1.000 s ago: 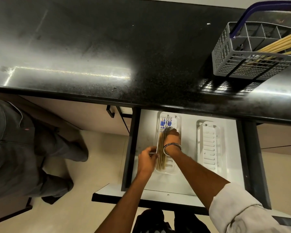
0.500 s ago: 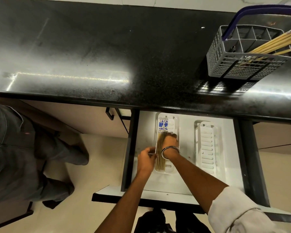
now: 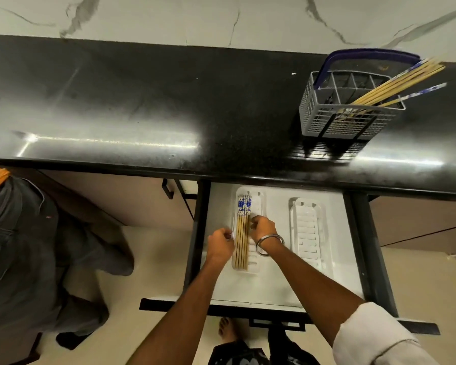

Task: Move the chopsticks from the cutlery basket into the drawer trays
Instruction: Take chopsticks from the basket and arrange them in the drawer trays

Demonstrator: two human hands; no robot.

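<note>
Several bamboo chopsticks with blue-patterned tops (image 3: 242,233) lie side by side in the left white tray (image 3: 258,204) of the open drawer (image 3: 274,285). My left hand (image 3: 221,245) rests at the tray's left edge, fingers curled against it. My right hand (image 3: 263,229), with a metal bangle at the wrist, touches the right side of the chopstick row with curled fingers. A second white tray (image 3: 307,233) to the right holds nothing. On the counter, the grey cutlery basket (image 3: 345,119) with a blue handle holds several more chopsticks (image 3: 395,84) leaning out to the right.
The black countertop (image 3: 142,114) overhangs the back of the drawer. Another person in dark trousers (image 3: 37,246) stands at the left by the cabinet. A bare foot (image 3: 227,330) shows below the drawer front.
My right hand has slid off the chopsticks to their right side, leaving the row in view. My left hand stays at the tray's left edge. The view has tilted up.
</note>
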